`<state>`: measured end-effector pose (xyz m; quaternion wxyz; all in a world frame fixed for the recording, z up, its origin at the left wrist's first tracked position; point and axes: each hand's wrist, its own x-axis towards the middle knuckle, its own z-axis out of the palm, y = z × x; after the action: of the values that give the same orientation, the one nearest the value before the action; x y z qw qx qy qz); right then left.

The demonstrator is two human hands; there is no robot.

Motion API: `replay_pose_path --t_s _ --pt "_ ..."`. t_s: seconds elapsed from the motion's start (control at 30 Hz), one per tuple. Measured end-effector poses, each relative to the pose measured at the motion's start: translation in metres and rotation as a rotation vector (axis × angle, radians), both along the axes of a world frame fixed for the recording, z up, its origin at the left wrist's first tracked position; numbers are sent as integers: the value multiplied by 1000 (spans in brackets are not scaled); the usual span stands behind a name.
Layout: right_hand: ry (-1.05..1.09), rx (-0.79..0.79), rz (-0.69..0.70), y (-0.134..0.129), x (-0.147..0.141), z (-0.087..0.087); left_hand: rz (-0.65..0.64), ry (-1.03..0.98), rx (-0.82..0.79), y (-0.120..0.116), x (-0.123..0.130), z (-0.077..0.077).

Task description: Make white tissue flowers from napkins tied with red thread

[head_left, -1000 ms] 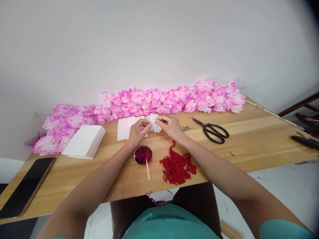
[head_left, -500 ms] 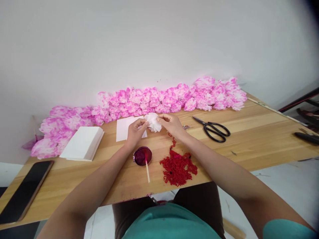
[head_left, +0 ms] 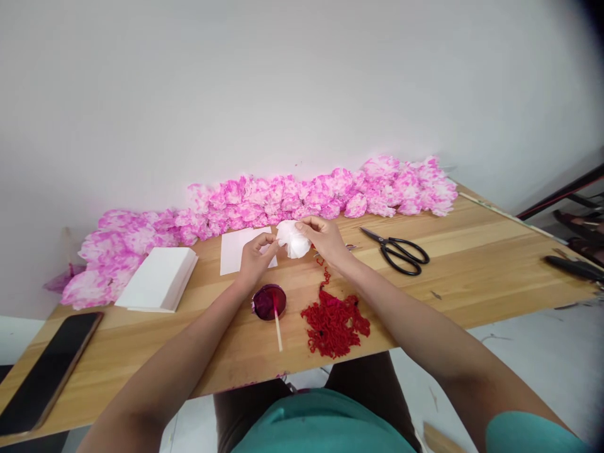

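Note:
A white paper flower [head_left: 294, 240] is held up between my two hands above the far middle of the table. My left hand [head_left: 257, 253] pinches its left edge with thumb and fingers. On the other side, my right hand [head_left: 325, 238] grips the flower's upper right edge, fingers closed. White paper sheets [head_left: 231, 251] lie under and behind my left hand. Nearer to me stands a small bowl of dark magenta dye [head_left: 267, 302] with a wooden stick [head_left: 278, 330] leaning out of it. A heap of red yarn [head_left: 336, 326] lies below my right wrist, one strand trailing up towards that hand.
Pink and white paper flowers [head_left: 283, 198] line the wall side of the table [head_left: 462, 277]. Black-handled scissors [head_left: 399, 250] lie right of my right hand. At left are a white paper stack [head_left: 158, 277] and a phone [head_left: 50, 371]. A black-handled tool [head_left: 573, 267] lies far right.
The white flower has turned in my fingers and shows a rounder, fuller side. Both hands keep hold of it in nearly the same place. The camera view has shifted slightly.

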<state>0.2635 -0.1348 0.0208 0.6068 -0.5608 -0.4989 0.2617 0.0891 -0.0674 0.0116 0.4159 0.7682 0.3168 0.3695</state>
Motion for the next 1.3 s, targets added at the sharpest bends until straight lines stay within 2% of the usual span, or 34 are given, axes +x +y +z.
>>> replay_pose_path --t_s 0.07,0.17,0.23,0.37,0.47,0.57,0.67,0.73,0.8,0.87,0.97,1.03,1.1,1.2,1.3 --pt "10 12 -3 0 2 1 -40 -5 -36 0 -1 6" --pt "-106 56 -36 -2 5 8 -120 1 -70 2 -2 22" --pt "-200 79 -61 -3 5 15 -106 31 -35 4 -2 38" --pt "-401 170 -75 -4 4 37 -81 249 75 8 8 73" --pt "-508 227 -92 -1 7 53 -87 289 55 8 20 86" --pt "-459 244 -92 4 11 59 -81 124 -26 9 32 81" --pt "-204 209 -51 9 15 51 -101 -105 -102 13 38 63" --pt "-56 142 -25 11 16 42 -93 -177 -73 16 36 51" --pt "-35 95 -4 11 16 38 -33 -162 16 18 33 43" --pt "-173 91 -8 9 14 40 31 -112 116 19 28 39" --pt "-601 122 -100 8 8 50 61 -32 229 19 23 37" --pt "-862 140 -169 11 2 54 68 25 267 19 21 35" --pt "-1017 152 -190 16 -4 52 99 82 266 19 20 33" --pt "-1084 173 -180 22 -9 39 151 170 251 20 18 27" --pt "-977 174 -196 25 -9 25 137 212 273 23 19 20"
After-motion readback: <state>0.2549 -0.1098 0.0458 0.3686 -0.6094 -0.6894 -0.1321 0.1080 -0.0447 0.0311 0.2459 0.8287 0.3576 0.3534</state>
